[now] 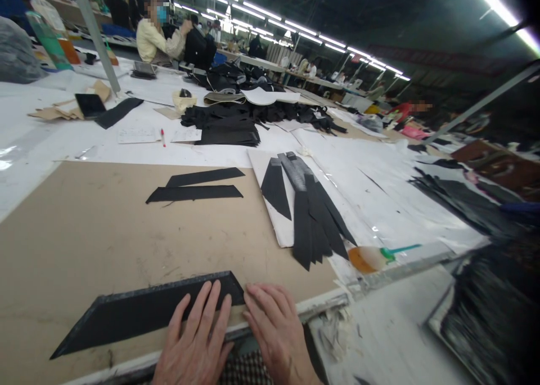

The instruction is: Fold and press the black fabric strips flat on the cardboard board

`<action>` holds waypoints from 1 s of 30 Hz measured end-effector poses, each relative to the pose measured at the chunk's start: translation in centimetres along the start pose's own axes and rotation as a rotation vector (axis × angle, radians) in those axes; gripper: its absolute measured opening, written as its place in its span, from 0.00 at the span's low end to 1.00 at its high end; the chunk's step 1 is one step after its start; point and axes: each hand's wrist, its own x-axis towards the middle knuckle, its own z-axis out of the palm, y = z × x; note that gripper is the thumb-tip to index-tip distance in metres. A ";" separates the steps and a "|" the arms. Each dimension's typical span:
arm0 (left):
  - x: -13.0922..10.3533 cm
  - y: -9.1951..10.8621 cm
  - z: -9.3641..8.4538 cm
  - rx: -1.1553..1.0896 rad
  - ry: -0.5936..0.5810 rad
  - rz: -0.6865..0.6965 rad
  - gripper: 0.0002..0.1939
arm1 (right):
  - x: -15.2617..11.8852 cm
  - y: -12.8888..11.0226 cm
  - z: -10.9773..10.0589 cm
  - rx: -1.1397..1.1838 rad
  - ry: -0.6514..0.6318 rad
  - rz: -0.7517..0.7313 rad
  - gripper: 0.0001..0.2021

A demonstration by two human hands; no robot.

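A long black fabric piece (147,312) with slanted ends lies on the tan board (105,227) near the table's front edge. A greyish band runs along its upper and end edges. My left hand (196,331) rests flat on the right half of this piece, fingers spread. At its pointed right end, my right hand (276,326) has its fingers together, pinching the corner; the thumb is partly hidden. Farther back on the board are two narrow black strips (196,192). To the right, fanned black strips (314,216) lie partly on a white board (276,227).
A bottle of orange liquid with a green cap (369,258) lies at the right edge. Behind the board are piled black pieces (232,126), a red pen (162,137) and a phone (89,106). A masked person (158,41) sits across the table. A metal post (95,36) rises at left.
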 end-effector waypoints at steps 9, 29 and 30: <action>0.3 0.1 -0.3 0.001 0.018 0.006 0.29 | -0.6 0.6 -1.6 -0.083 -0.170 -0.091 0.19; 0.3 0.2 -0.8 0.047 -0.014 0.000 0.34 | -0.8 0.6 -2.2 0.199 0.051 0.092 0.13; 0.4 0.2 -0.9 0.059 -0.002 0.005 0.35 | -0.2 0.1 -1.8 0.207 0.088 0.066 0.14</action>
